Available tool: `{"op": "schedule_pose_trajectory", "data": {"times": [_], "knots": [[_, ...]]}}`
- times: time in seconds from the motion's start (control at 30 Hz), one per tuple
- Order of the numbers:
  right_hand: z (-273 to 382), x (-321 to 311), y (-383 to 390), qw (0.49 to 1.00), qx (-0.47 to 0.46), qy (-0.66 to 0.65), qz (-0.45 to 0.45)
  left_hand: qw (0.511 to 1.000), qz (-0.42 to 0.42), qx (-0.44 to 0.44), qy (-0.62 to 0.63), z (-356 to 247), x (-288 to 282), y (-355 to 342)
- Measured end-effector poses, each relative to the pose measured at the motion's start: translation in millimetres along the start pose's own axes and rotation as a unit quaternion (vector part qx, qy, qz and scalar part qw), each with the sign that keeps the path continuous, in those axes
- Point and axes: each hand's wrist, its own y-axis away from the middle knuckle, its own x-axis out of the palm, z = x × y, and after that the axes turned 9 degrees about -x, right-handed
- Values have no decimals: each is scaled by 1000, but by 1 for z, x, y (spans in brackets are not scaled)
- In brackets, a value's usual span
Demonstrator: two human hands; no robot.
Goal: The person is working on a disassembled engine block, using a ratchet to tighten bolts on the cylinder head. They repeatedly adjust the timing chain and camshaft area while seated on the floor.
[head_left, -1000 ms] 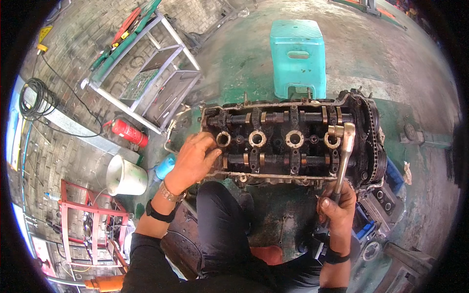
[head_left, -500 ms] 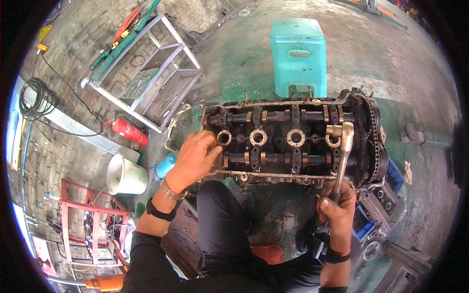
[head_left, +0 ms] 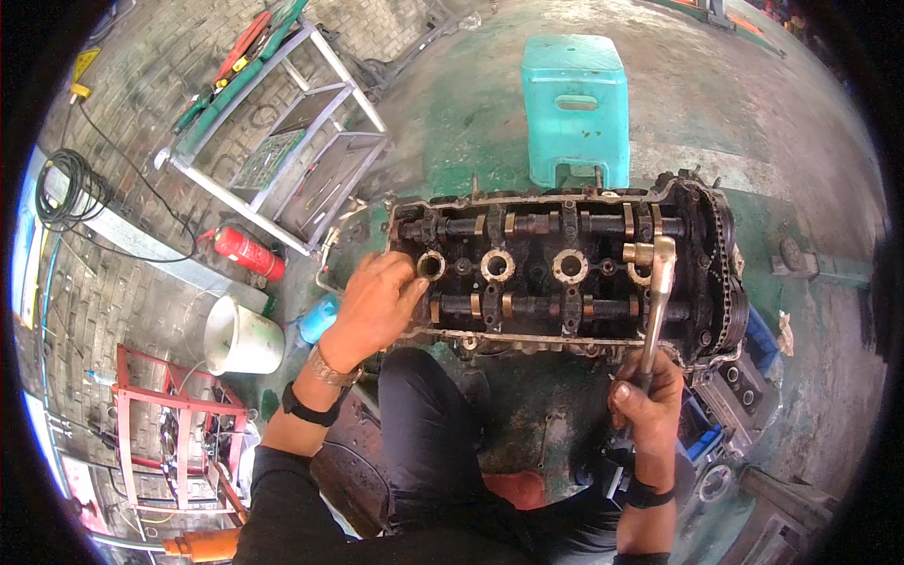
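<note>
Ratchet wrench [head_left: 660, 292], likely heavy toward its socket [head_left: 637, 253], sits over the right end of the cylinder head [head_left: 534, 274], its handle [head_left: 651, 350] crossing the near edge. My right hand [head_left: 652, 400] has its fingers wrapped low there, the best hold, since stiff steel should take force but oil may make it slippery. My left hand [head_left: 373, 301] curls its fingers at the left edge; gripping or resting, I can't tell.

Garage things are standing around on the floor [head_left: 753, 104].
A turquoise stool [head_left: 576, 118] is standing there; along the brick wall [head_left: 160, 122], a metal cart [head_left: 231, 199] is carrying a red bundle [head_left: 247, 47] near its top edge, and a white bucket [head_left: 247, 341] is standing between a red fire extinguisher [head_left: 250, 254] and a red metal frame [head_left: 179, 405].
</note>
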Motion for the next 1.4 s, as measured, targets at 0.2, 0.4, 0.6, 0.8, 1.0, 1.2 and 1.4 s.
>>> {"op": "schedule_pose_trajectory", "data": {"times": [0.2,0.4,0.6,0.8,1.0,1.2,1.4], "knots": [[-2,-1,-1,1000,-8,8,5,998,5,-52,41,-3,-5,2],[0,-2,1,1000,11,-6,10,999,-1,-4,37,0,-3,1],[0,-1,0,1000,12,-8,7,998,-8,-54,18,2,-2,1],[0,-1,0,1000,11,-6,12,1000,-9,4,21,1,-2,2],[-2,-1,0,1000,10,-9,10,997,11,-82,-13,3,-3,0],[-3,0,0,1000,-1,-5,15,999,-18,33,28,3,-1,3],[-3,1,-1,1000,-9,16,21,998,-15,-51,29,4,-2,-2]]}}
